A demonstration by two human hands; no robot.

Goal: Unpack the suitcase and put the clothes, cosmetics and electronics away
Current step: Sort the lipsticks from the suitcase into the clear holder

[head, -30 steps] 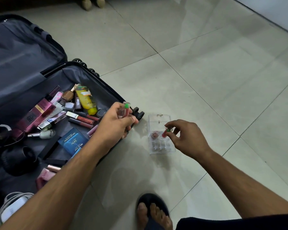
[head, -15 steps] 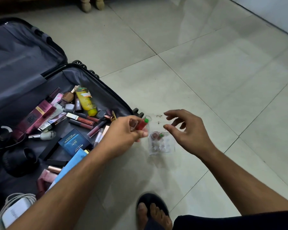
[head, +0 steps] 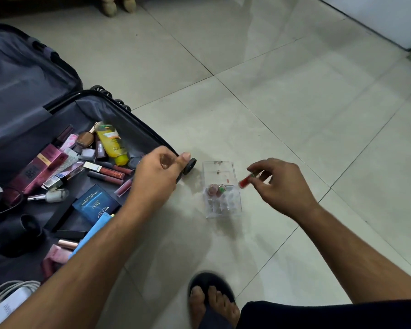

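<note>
- Head view: your right hand (head: pixel 282 186) pinches a small red lip tube with a green cap (head: pixel 246 181) just above the clear plastic organizer box (head: pixel 223 203) on the tiled floor (head: pixel 294 103).
- Your left hand (head: pixel 157 179) is curled over the edge of the open dark suitcase (head: pixel 119 115); it seems to hold something small, can't tell what.

Open suitcase (head: pixel 119 115) cut off at the frame's left edge. Left forearm hides part of the blue box (head: pixel 96 205). Red tube (head: pixel 244 182) in the right hand (head: pixel 280 186) motion-blurred. Contents of the clear organiser (head: pixel 223 200) too small to identify.
</note>
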